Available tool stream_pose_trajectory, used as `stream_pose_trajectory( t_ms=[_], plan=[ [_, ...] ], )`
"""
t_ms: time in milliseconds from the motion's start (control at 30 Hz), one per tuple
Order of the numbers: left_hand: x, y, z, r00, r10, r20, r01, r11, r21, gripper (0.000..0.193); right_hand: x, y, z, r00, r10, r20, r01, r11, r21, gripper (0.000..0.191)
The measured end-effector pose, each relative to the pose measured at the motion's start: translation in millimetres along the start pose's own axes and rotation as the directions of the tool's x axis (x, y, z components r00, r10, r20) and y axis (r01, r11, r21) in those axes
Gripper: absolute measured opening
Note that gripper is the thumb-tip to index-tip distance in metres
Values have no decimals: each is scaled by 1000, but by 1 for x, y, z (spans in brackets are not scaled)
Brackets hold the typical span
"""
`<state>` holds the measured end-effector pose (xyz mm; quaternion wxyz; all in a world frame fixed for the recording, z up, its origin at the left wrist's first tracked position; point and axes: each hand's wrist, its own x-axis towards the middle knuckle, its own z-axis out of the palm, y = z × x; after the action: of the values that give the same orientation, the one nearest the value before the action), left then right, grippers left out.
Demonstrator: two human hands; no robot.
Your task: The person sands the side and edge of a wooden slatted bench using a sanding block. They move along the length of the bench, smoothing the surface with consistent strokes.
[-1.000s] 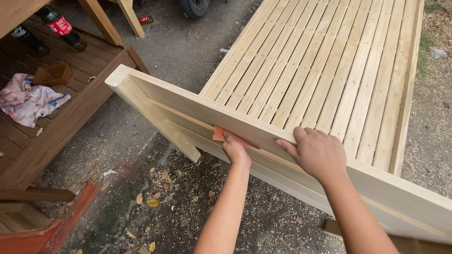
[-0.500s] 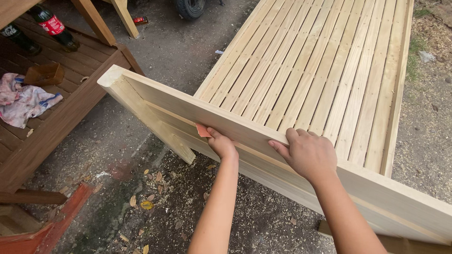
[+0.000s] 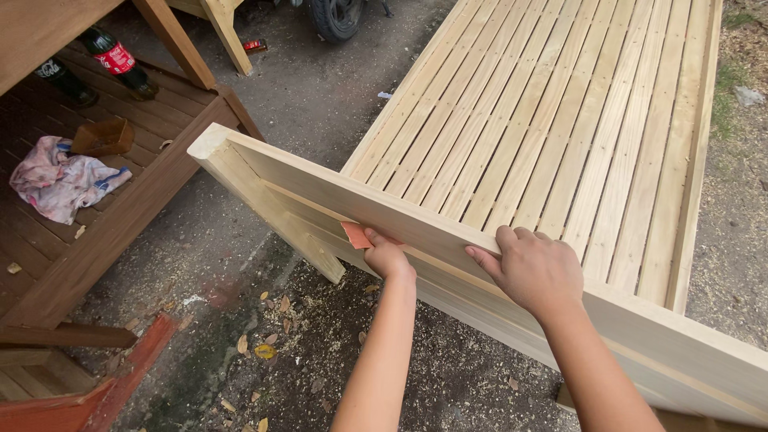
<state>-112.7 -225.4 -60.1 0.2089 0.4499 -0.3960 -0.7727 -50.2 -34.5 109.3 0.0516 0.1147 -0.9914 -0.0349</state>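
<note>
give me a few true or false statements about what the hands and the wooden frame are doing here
1. The left hand presses a small orange piece of sandpaper against the side of the pale wooden slatted frame. True.
2. The right hand holds a hammer. False: it holds no tool; it rests on the frame's top edge, fingers curled over it.
3. The crumpled pink and white cloth lies on the dark brown wooden platform at the left. True.
4. The two dark plastic bottles with red labels stand on the frame's slats. False: they lie on the dark platform.
5. Both hands touch the sandpaper. False: only the left one does.
</note>
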Motion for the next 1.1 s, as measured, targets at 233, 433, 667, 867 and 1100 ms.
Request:
stream_pose_trajectory(
  t_ms=[233,433,667,867,1100],
  plan=[
    [-34,-26,-5,986,-115,119,136,972,-193,53,-1,2,-4,999,-10,37,9,1000,15,64],
    [-9,-3,8,997,70,15,-68,993,-95,53,-2,7,-3,998,-32,54,30,999,40,62],
    [-63,-57,3,994,-6,107,15,996,-85,51,-2,7,-3,997,-54,47,51,996,67,57],
    [0,9,17,1000,6,18,-3,985,-174,55,-3,10,0,997,-70,17,69,996,59,56],
    [-85,-78,16,958,272,87,-270,962,-32,55,-2,11,1,995,-95,-7,96,992,83,56]
  ],
)
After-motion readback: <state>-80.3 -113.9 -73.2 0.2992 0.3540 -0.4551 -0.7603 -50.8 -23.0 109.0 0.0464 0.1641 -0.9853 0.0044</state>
